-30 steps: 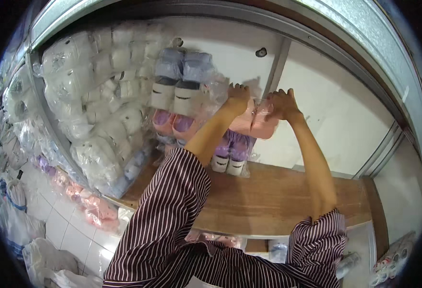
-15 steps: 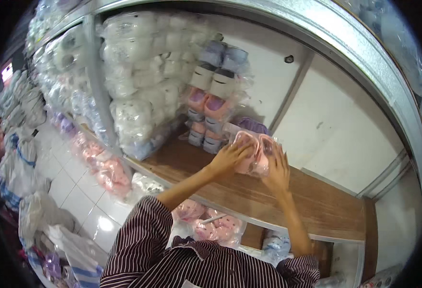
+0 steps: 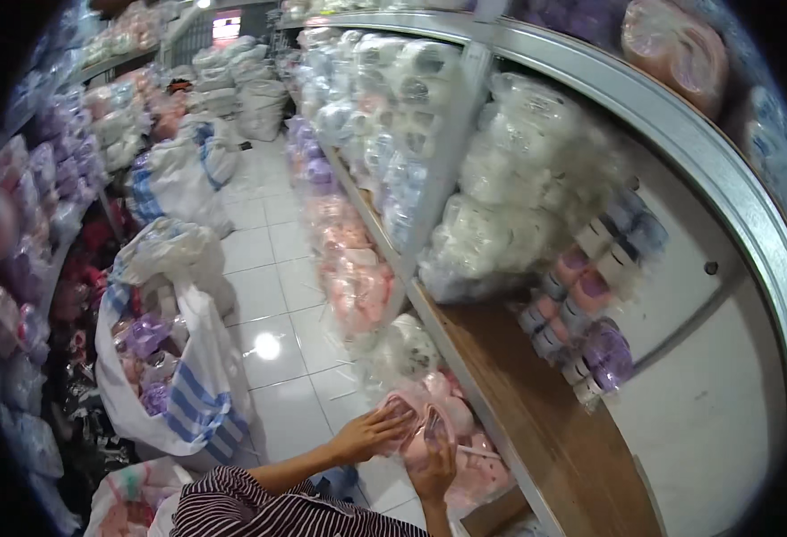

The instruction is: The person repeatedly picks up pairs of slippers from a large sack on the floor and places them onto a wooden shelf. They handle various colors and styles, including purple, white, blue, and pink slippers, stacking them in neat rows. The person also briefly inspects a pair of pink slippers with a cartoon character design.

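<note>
A pair of pink slippers, which looks wrapped in clear plastic, is between my two hands above the front edge of the shelf. My left hand grips its left side, fingers laid over one slipper. From below, my right hand closes on the other slipper. Just beyond and beneath them are plastic-wrapped pink goods on a lower level. On the wooden shelf to the right stands a stack of bagged slippers in pink, grey, white and blue, with a purple pair at its near end.
Large bags of white goods fill the shelf beside a metal upright. Pink wrapped goods line the floor along the rack. An open white-and-blue sack with purple items stands left on the tiled floor. More sacks lie farther off.
My view has swung left, bringing the aisle and sacks into sight. Both hands have drawn the pink slippers away from the stack, back over the shelf's front edge.
</note>
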A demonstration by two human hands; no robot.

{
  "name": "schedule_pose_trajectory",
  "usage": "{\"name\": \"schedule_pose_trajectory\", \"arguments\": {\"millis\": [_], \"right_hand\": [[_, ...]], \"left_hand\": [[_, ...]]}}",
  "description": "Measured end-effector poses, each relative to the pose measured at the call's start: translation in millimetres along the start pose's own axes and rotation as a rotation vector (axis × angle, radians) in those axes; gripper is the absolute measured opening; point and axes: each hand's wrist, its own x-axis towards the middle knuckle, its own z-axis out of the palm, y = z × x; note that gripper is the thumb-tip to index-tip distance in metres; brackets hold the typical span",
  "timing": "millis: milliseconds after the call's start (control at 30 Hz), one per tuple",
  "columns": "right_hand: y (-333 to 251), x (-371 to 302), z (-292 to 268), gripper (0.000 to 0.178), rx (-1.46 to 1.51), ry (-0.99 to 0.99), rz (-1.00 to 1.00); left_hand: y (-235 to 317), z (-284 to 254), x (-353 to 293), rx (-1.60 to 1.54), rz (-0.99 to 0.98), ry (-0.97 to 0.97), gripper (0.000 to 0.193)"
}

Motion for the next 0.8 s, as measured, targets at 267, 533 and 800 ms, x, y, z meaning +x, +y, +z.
{"name": "schedule_pose_trajectory", "arguments": {"millis": [267,533,800], "right_hand": [[-104,-22,85,0.052,0.236,-0.437,-0.055],[-197,29,204,0.053,0.390,-0.721,-0.269],[-307,102,317,0.049,0.543,-0.781,-0.529]], "left_hand": [[-40,6,-168,-0.079,-0.347,-0.001,0.075],[-107,-45,-268,-0.240,-0.670,0.111,0.080],[-194,-153,-329,-0.215,-0.914,0.319,0.082]]}}
